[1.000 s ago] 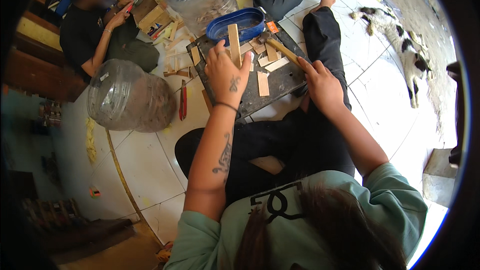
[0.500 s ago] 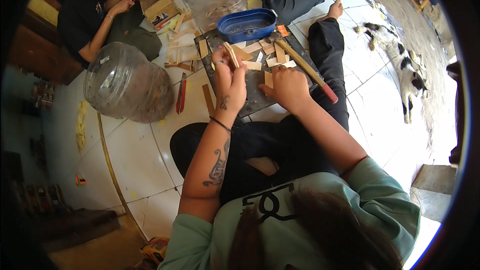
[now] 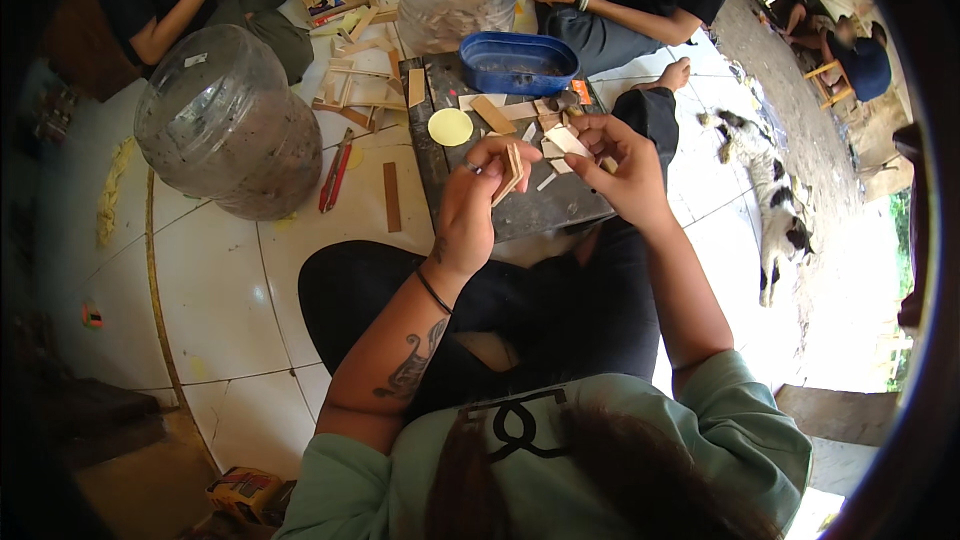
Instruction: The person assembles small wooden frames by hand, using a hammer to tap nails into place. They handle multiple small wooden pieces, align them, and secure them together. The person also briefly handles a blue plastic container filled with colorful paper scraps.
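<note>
Head view: the left hand (image 3: 472, 208) grips small wooden strips (image 3: 511, 174); the right hand (image 3: 632, 168) pinches a pale wooden piece (image 3: 566, 141) near them, both above the black table (image 3: 535, 218) that bears a blue tub (image 3: 520, 78).

The right-hand grip (image 3: 630, 168), down at the surface (image 3: 560, 205) half a second ago, has risen and pinches a pale wooden strip (image 3: 568, 141), upper middle of the frame; leftward, a round yellow disc (image 3: 450, 127) has come into sight.
</note>
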A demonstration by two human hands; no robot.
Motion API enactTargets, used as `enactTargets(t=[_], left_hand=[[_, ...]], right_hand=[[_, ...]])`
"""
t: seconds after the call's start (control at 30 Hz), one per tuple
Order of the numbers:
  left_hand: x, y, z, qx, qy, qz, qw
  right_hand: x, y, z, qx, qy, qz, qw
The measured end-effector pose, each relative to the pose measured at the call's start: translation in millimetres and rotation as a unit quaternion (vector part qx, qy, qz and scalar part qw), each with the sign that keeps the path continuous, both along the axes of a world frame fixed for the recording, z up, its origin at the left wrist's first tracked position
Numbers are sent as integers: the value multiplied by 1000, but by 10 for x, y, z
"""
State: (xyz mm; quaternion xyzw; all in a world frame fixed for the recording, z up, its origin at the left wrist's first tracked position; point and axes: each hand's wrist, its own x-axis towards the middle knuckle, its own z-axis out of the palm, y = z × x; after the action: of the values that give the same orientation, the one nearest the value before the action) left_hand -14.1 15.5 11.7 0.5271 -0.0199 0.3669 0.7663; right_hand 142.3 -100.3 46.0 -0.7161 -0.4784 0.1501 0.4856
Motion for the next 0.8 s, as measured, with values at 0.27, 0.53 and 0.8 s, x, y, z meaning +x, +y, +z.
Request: enactTargets(t=[0.27, 0.53, 0.8], left_hand=[[49, -104, 46, -49, 43, 57, 996], [67, -172, 73, -79, 77, 62, 992], [176, -200, -71, 21, 95, 169, 981]], right_hand=[[-109, 27, 674, 60, -188, 200, 960], [-106, 35, 704, 44, -226, 249, 941], [-94, 50, 637, 39, -228, 245, 942]])
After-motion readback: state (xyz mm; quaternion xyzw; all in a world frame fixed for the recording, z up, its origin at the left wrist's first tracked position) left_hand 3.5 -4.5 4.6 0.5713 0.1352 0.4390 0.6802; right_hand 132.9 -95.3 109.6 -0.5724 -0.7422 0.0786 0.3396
